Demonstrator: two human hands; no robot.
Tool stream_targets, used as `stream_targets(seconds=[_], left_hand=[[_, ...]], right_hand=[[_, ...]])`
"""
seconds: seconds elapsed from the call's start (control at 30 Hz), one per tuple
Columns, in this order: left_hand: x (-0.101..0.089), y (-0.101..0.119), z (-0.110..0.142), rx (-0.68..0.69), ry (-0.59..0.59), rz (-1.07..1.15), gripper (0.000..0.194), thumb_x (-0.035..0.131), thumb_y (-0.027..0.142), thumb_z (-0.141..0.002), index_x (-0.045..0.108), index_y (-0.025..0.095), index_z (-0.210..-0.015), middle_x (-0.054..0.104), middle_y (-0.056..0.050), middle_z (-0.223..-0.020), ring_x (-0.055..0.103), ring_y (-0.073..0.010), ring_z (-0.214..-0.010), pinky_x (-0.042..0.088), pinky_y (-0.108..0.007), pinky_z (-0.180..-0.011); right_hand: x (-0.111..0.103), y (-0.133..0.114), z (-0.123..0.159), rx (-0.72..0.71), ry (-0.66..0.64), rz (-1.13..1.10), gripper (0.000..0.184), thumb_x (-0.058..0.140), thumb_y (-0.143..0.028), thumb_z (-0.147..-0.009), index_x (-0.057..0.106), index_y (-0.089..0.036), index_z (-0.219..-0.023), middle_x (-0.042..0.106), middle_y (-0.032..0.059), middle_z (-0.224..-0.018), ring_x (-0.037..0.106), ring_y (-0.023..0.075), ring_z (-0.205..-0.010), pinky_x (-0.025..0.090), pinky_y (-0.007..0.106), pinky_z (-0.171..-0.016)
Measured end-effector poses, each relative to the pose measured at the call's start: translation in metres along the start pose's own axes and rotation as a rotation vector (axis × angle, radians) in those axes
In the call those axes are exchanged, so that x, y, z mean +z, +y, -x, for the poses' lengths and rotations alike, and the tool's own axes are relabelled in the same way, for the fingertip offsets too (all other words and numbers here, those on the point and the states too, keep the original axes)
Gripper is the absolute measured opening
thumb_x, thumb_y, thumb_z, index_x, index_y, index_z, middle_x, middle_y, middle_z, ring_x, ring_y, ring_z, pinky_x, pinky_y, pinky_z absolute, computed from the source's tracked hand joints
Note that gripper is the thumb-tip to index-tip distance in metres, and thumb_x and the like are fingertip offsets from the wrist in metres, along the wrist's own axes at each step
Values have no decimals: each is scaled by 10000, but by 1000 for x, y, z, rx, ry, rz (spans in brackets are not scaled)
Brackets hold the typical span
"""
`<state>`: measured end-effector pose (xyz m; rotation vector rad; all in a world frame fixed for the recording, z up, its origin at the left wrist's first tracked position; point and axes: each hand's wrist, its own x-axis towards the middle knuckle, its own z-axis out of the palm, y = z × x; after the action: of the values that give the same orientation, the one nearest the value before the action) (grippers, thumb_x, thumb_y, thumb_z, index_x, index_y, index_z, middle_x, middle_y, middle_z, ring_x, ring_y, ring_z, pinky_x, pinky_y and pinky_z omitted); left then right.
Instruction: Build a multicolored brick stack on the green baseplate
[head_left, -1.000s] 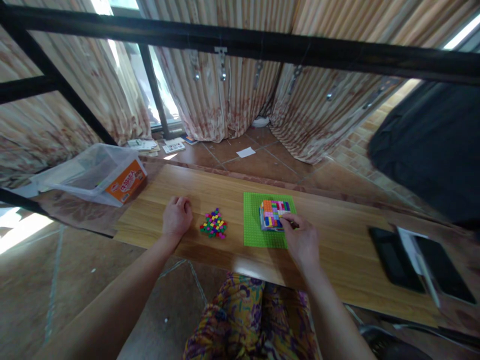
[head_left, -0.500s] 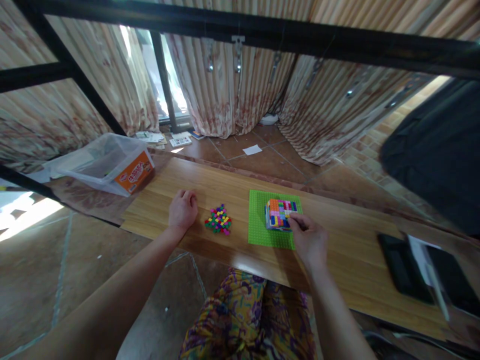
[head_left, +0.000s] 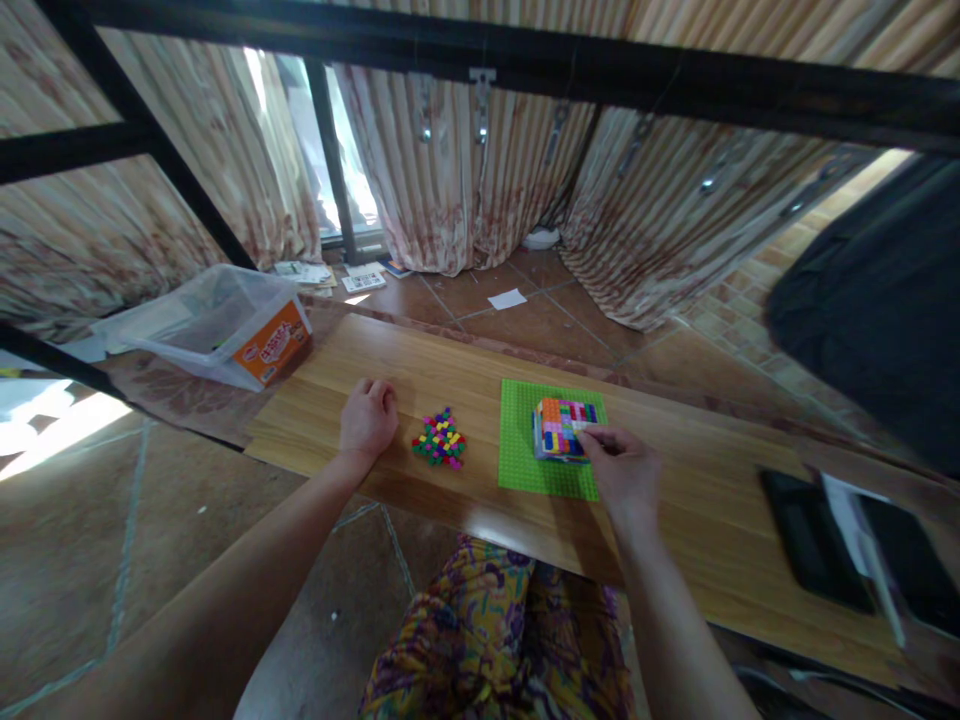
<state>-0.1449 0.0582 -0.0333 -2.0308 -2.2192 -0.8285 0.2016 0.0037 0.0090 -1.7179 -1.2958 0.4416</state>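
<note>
A block of colourful toy bricks point(head_left: 562, 420), its top a patchwork of orange, pink, blue, red and white, stands on a green studded baseplate point(head_left: 517, 460). My right hand point(head_left: 622, 465) is at the right side of this block, thumb and forefinger pinched together at its top edge. What lies between those fingertips is too small to make out. My left hand point(head_left: 367, 418) rests on the table with its fingers curled in, and I see nothing in it. Beside it to the right lies a loose pile of small mixed-colour bricks point(head_left: 439, 438).
Under everything is a long wooden table point(head_left: 420, 350). A clear plastic bin point(head_left: 202, 325) with an orange label stands past its left end. Dark flat devices point(head_left: 814, 540) and a white cable lie at the right end. Black metal bars point(head_left: 480, 50) cross above.
The whole view has shifted slightly. My right hand stays at the brick block with its fingertips pinched, and my left hand rests in the same place.
</note>
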Motion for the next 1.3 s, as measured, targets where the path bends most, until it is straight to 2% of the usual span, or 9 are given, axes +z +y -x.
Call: stream_targets(seconds=[0.3, 0.4, 0.47, 0.57, 0.67, 0.77, 0.9, 1.07, 1.3], left_hand=[[1, 0, -1, 4, 2, 30, 205, 432, 194, -883, 637, 196, -884, 610, -93, -942, 597, -221, -944, 468, -320, -825], [1, 1, 0, -9, -5, 29, 206, 429, 186, -887, 635, 197, -887, 610, -92, -948, 595, -217, -940, 468, -317, -821], [2, 1, 1, -10, -11, 20, 208, 425, 184, -894, 633, 197, -888, 609, -90, -948, 594, -213, -938, 468, -314, -824], [2, 2, 1, -13, -15, 11, 207, 423, 180, -900, 629, 197, -889, 606, -85, -940, 593, -209, -933, 468, -309, -821], [2, 2, 1, -12, -23, 14, 205, 423, 172, -901, 627, 193, -896, 606, -84, -939, 591, -208, -929, 468, -309, -815], [2, 2, 1, -11, -27, 14, 202, 426, 170, -901, 627, 189, -895, 606, -86, -949, 590, -206, -934, 470, -307, -817], [2, 2, 2, -14, -24, 12, 205, 424, 162, -900, 628, 184, -899, 609, -87, -955, 588, -206, -938, 471, -306, -826], [1, 3, 3, -19, -26, 30, 203, 426, 168, -899, 628, 186, -895, 611, -89, -953, 587, -207, -938, 472, -315, -835], [1, 2, 3, -14, -20, 26, 203, 424, 180, -903, 627, 183, -893, 615, -90, -955, 587, -208, -929, 474, -313, -816]], right_hand=[[-3, -6, -2, 13, -33, 9, 268, 638, -408, -747, 746, -164, -775, 753, 84, -765, 683, 226, -695, 512, 323, -658], [-3, -16, 9, 19, 46, 2, 254, 629, -396, -774, 740, -170, -812, 750, 79, -793, 683, 225, -714, 511, 329, -683], [1, -25, 23, -26, 51, -7, 242, 621, -396, -800, 736, -186, -837, 748, 69, -833, 679, 218, -741, 509, 327, -709], [18, -37, 49, -161, -137, -38, 210, 606, -380, -835, 731, -212, -856, 737, 50, -888, 668, 202, -788, 501, 316, -750], [44, -45, 70, -277, -333, -42, 200, 546, -307, -881, 723, -214, -876, 716, 47, -869, 654, 187, -793, 491, 300, -751], [71, -47, 76, -349, -388, -1, 221, 501, -232, -899, 719, -193, -895, 698, 65, -858, 640, 188, -789, 479, 299, -747], [96, -47, 68, -410, -445, 47, 226, 497, -169, -901, 722, -183, -926, 683, 74, -888, 629, 189, -827, 467, 295, -779], [107, -43, 60, -440, -480, 102, 198, 536, -143, -891, 726, -192, -914, 667, 70, -908, 610, 189, -839, 457, 289, -784], [100, -38, 59, -478, -504, 145, 159, 552, -147, -897, 698, -184, -848, 644, 65, -891, 594, 186, -837, 440, 280, -775]])
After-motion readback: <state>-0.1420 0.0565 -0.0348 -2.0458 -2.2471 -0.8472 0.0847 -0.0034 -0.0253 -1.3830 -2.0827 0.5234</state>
